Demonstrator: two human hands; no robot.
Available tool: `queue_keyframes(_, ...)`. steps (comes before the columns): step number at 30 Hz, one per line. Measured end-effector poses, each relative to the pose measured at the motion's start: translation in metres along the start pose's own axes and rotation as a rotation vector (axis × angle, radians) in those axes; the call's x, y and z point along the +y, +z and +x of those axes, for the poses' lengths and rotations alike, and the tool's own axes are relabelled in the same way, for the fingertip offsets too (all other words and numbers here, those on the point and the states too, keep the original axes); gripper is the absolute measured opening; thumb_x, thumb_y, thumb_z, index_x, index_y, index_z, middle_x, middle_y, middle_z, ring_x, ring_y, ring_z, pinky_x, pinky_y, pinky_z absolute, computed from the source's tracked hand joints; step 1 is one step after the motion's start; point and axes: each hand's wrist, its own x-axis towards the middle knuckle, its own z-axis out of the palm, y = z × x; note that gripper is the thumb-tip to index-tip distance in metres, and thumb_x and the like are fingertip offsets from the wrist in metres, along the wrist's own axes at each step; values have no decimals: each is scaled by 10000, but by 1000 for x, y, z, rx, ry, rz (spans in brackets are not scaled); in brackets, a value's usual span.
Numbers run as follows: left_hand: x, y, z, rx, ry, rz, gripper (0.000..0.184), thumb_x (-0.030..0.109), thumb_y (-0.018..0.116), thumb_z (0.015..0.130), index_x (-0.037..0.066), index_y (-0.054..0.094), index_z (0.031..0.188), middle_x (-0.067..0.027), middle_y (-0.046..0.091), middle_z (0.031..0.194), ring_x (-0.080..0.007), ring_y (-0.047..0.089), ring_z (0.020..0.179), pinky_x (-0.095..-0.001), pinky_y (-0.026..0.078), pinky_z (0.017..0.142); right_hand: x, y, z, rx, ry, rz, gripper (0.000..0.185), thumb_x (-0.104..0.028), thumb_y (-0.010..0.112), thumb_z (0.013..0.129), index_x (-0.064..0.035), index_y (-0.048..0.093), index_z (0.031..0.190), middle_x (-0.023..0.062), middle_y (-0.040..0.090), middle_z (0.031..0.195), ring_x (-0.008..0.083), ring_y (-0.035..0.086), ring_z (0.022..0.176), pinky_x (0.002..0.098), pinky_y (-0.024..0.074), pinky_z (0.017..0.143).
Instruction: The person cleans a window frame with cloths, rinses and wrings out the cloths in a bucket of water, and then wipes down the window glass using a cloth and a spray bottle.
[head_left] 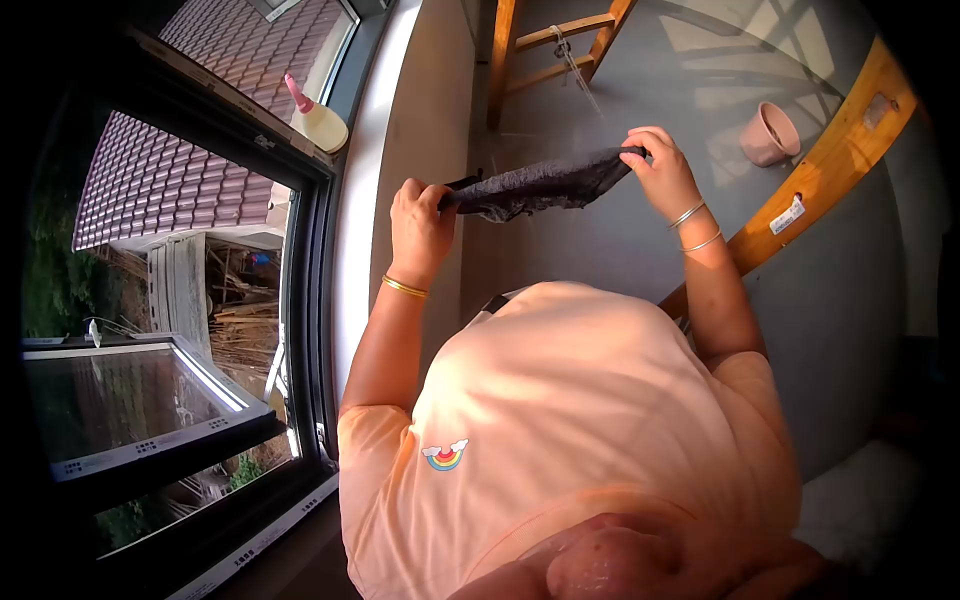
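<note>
A dark grey, wrinkled cloth (545, 188) hangs stretched between my two hands, its lower edge ragged and drooping. My left hand (418, 222) is closed round the cloth's left end, beside the window wall. At the other end, my right hand (660, 172) pinches a corner of the cloth between thumb and fingers, slightly higher than the left. Both hands are raised in front of my body, over the grey floor.
A spray bottle (320, 124) with a pink nozzle stands on the windowsill (385, 110) at left. The window sash (150, 410) is swung open. A wooden stand (550, 75), a pink pot (769, 134) and a wooden beam (830, 165) with a label lie ahead and to the right.
</note>
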Motion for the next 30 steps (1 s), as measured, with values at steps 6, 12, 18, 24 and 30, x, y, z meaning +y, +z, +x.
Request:
queue_keyframes(6,-12,-31,76,-157,-490,-1097,364,295,693,905,-15,594,1067,-79,642,1008,-203,630,892,-328,500,773,6,-29,57,-135,307,860,229,-169,635,947,1,597,1097,16,645,998,112,604,885,263,474,812)
queue_keyframes(12,9,12,38,-420,-668,-1458,701,346,712,884,-6,419,1414,-131,529,1377,-258,513,1256,-415,394,1078,13,10,3,-517,604,1136,582,-168,681,907,67,429,1376,126,543,1347,214,511,1237,353,357,1090)
queue_keyframes(18,-1,65,4,-373,-1323,-1409,261,11,597,864,-65,594,1113,-140,664,1004,-252,680,904,-375,573,825,55,43,-26,-389,938,1302,260,-144,581,959,59,619,1117,111,677,1071,207,657,969,354,522,872)
queue_keyframes(24,1,78,-30,-331,-1129,-617,259,49,603,864,-45,665,1097,-117,661,987,-190,618,894,-286,505,793,98,62,-52,-688,812,669,317,-136,633,906,78,621,1139,90,696,996,153,640,915,309,502,867)
queue_keyframes(30,5,78,-45,-459,-952,-794,445,75,632,822,-29,581,1252,-135,656,1074,-192,618,974,-291,487,879,92,70,-72,-613,494,605,625,-171,756,793,-23,485,1337,181,549,1250,245,560,1132,357,480,933)
